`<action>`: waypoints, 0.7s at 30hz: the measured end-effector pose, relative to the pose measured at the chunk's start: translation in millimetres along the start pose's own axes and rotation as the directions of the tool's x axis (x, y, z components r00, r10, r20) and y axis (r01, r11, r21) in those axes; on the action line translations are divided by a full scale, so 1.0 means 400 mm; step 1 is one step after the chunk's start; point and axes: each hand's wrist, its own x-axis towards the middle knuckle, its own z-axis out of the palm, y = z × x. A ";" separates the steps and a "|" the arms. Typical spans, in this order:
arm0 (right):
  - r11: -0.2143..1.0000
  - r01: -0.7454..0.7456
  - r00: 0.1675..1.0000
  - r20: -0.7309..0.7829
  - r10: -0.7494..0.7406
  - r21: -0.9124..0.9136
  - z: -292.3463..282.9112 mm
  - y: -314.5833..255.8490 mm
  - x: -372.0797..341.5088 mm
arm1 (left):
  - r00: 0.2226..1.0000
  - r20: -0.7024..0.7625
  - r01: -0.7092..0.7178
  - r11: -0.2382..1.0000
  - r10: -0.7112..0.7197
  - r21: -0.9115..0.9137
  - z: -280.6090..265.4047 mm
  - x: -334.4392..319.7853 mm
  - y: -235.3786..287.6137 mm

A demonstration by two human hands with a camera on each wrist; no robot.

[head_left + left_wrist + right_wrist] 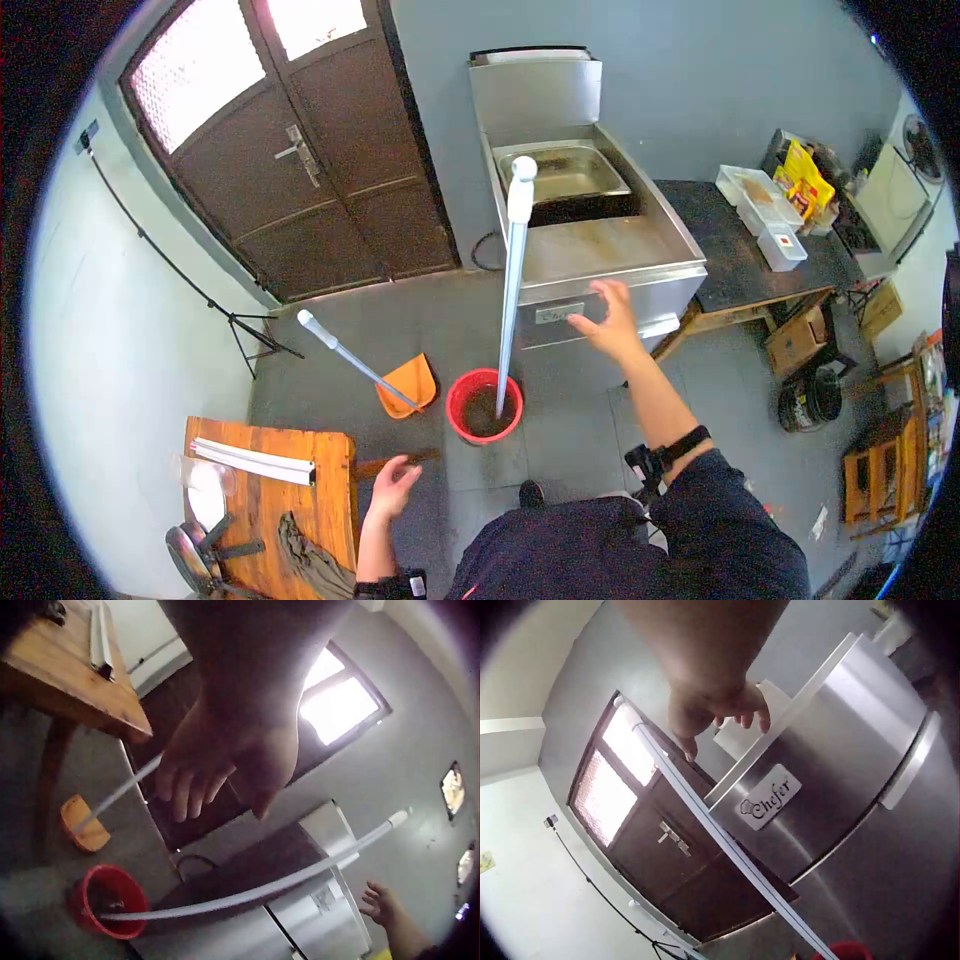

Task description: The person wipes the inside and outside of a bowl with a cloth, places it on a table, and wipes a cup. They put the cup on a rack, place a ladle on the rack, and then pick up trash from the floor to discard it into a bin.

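A white pole (510, 290) stands in a red bucket (450, 410) on the floor, its top beside the steel unit (650, 290). The right hand (614, 326) is in the air to the right of the pole, fingers spread and holding nothing; the right wrist view shows the hand (718, 712) above the "Chefer" label (771, 796). Low at the left, the left hand (392, 488) hangs near the wooden table with nothing in it, fingers relaxed, also in the left wrist view (225, 757). An orange dustpan (410, 382) with a white handle (350, 355) stands left of the bucket.
At lower left is a wooden table (335, 450) with a white strip (250, 460) and a dark cloth (310, 560). A black tripod (262, 335) stands by the left wall. A dark table (700, 215) with plastic containers (765, 205) is at the right, near a black bucket (810, 400).
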 end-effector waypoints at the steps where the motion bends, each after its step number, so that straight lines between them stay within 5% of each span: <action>1: 0.999 -0.035 0.999 0.016 0.035 -0.028 -0.024 0.027 -0.031 | 0.999 0.040 -0.037 0.999 0.037 0.012 0.022 0.014 0.036; 5: 0.971 -0.173 0.984 0.014 0.178 -0.167 -0.131 0.266 -0.245 | 0.970 0.220 -0.114 0.992 0.100 0.055 0.099 0.066 0.121; 7: 0.804 -0.422 0.879 0.028 0.476 -0.418 -0.220 0.362 -0.408 | 0.959 0.273 -0.118 0.986 0.082 0.116 0.122 0.085 0.142; 10: 0.409 -0.692 0.505 0.005 0.863 -0.595 -0.353 0.547 -0.755 | 0.944 0.301 -0.219 0.935 0.132 0.278 0.170 0.135 0.113; 11: 0.281 -0.719 0.343 0.028 0.939 -0.636 -0.402 0.558 -0.872 | 0.924 0.352 -0.221 0.961 0.152 0.166 0.185 0.177 0.063; 12: 0.167 -0.741 0.230 -0.012 0.973 -0.651 -0.459 0.524 -0.971 | 0.916 0.397 -0.027 0.979 -0.057 0.202 0.208 0.172 0.091; 13: 0.051 -0.750 0.105 -0.042 0.994 -0.659 -0.512 0.444 -1.055 | 0.878 0.469 -0.333 0.825 0.095 0.456 0.221 0.227 0.032; 14: 0.012 -0.756 0.048 -0.037 0.998 -0.655 -0.537 0.409 -1.162 | 0.841 0.530 -0.392 0.800 0.111 0.454 0.218 0.350 -0.140; 15: -0.027 -0.757 -0.009 -0.031 0.999 -0.652 -0.562 0.372 -1.272 | 0.827 0.561 -0.406 0.651 -0.037 0.642 0.259 0.333 -0.099; 16: 0.015 -0.763 0.018 0.001 1.000 -0.646 -0.573 0.377 -1.435 | 0.828 0.535 -0.416 0.457 -0.168 0.787 0.292 0.299 -0.058; 17: -0.093 -0.839 -0.089 -0.034 0.995 -0.536 -0.577 0.354 -1.502 | 0.817 0.575 -0.526 0.454 0.035 0.719 0.306 0.317 -0.109; 18: -0.206 -0.886 -0.195 -0.068 0.978 -0.416 -0.582 0.326 -1.564 | 0.791 0.592 -0.497 0.402 -0.155 0.769 0.354 0.313 -0.100; 19: -0.460 -0.877 -0.450 -0.095 0.888 -0.140 -0.595 0.277 -1.587 | 0.749 0.569 -0.470 0.332 -0.340 0.818 0.400 0.307 -0.076; 21: -0.464 -0.882 -0.471 -0.197 0.860 0.084 -0.574 0.212 -1.702 | 0.514 0.784 -0.834 0.014 -0.348 0.552 0.510 0.436 -0.177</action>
